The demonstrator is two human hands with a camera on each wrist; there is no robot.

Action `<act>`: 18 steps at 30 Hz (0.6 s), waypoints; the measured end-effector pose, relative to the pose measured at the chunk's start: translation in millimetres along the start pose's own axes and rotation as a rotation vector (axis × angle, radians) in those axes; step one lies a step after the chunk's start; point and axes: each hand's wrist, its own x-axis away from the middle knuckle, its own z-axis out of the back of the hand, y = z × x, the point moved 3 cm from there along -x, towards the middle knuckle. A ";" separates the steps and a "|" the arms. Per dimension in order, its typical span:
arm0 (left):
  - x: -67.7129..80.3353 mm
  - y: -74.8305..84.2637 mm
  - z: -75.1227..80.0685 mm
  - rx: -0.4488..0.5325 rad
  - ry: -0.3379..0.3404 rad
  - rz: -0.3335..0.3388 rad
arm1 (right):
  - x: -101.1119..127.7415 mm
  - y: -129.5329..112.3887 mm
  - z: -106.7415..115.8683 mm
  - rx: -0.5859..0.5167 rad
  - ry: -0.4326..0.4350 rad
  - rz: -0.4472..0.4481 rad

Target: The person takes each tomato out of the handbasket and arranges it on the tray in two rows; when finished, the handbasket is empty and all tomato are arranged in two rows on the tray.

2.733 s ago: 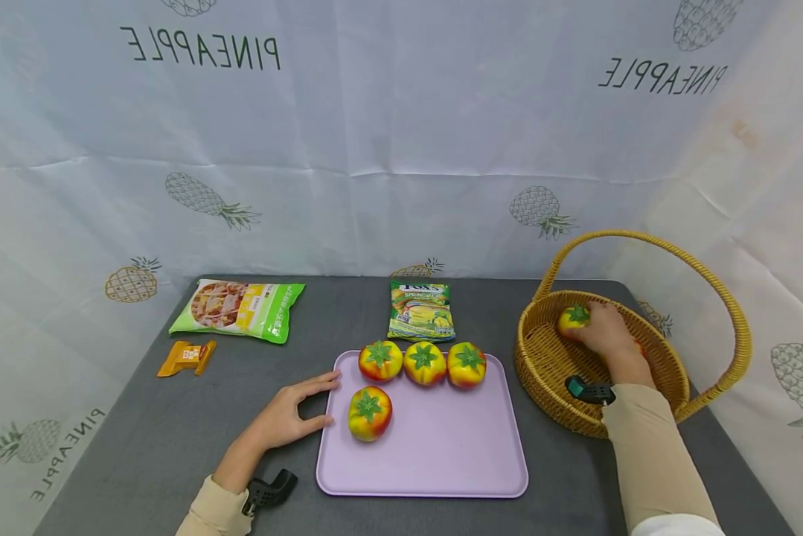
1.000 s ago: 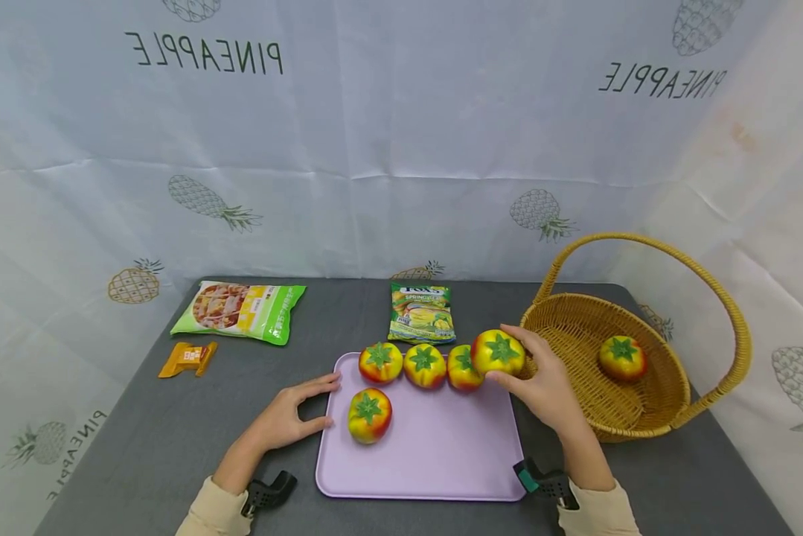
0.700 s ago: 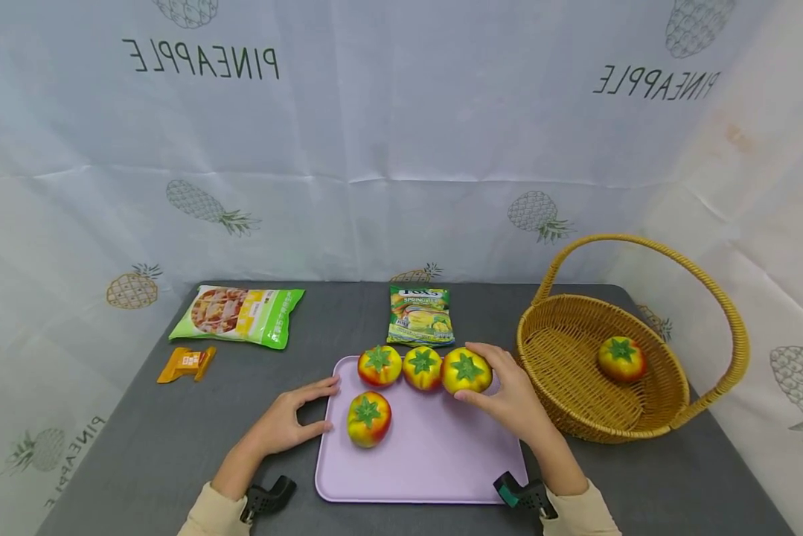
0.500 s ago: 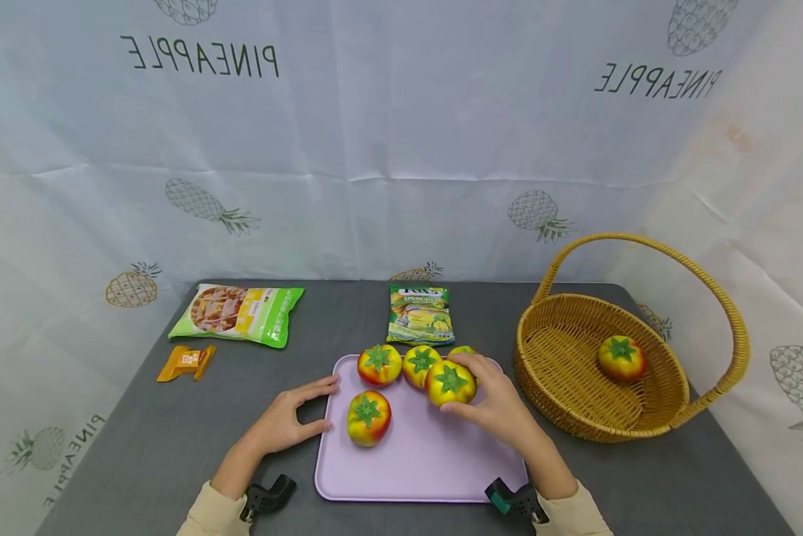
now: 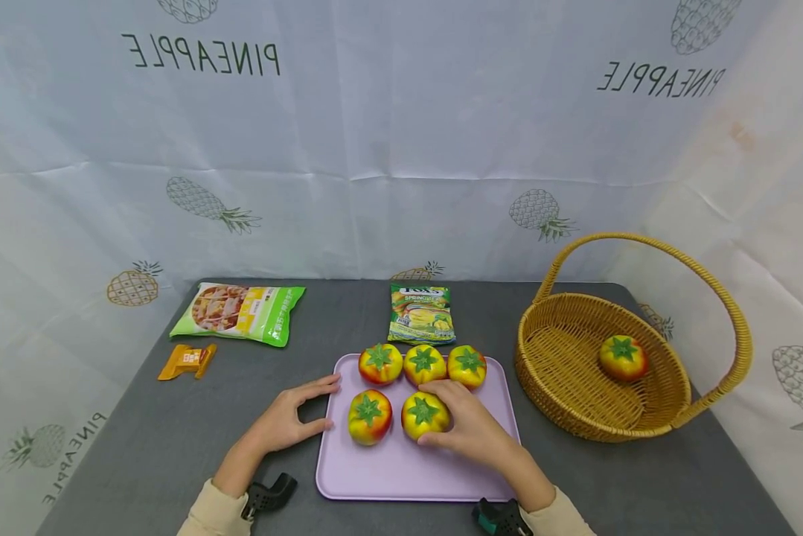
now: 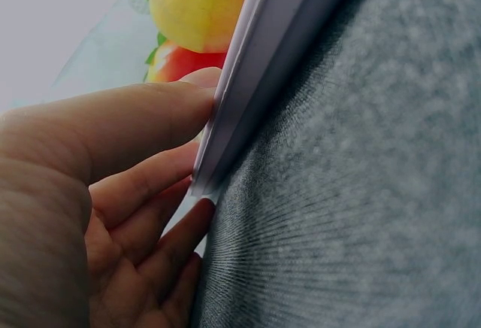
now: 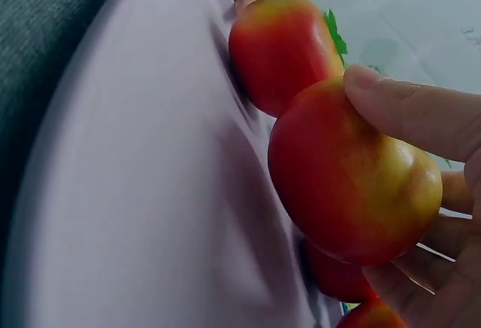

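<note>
A lilac tray lies on the grey table with several red-yellow toy tomatoes on it. Three sit in a back row; one more sits front left. My right hand grips a tomato right beside that one, low on the tray; the right wrist view shows my fingers curled round this tomato. My left hand holds the tray's left edge, thumb and fingers against the rim. One tomato lies in the wicker basket.
A green snack bag and a small orange packet lie at the back left. A green-yellow sachet lies just behind the tray. The basket's tall handle arches over the table's right side. A pineapple-print cloth hangs behind.
My right hand carried a tomato from the basket leftward over the tray and lowered it beside the front-left tomato. The left hand has stayed on the tray's edge.
</note>
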 end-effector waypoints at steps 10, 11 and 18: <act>-1.1 4.0 0.8 0.026 0.002 0.009 | 0.1 0.5 -8.4 0.029 -0.053 -0.004; -1.1 4.4 0.9 0.025 0.000 0.011 | 0.1 0.6 -8.7 0.031 -0.054 -0.005; 0.0 2.5 0.2 0.011 -0.007 0.014 | 0.9 1.2 -8.4 0.040 -0.057 -0.003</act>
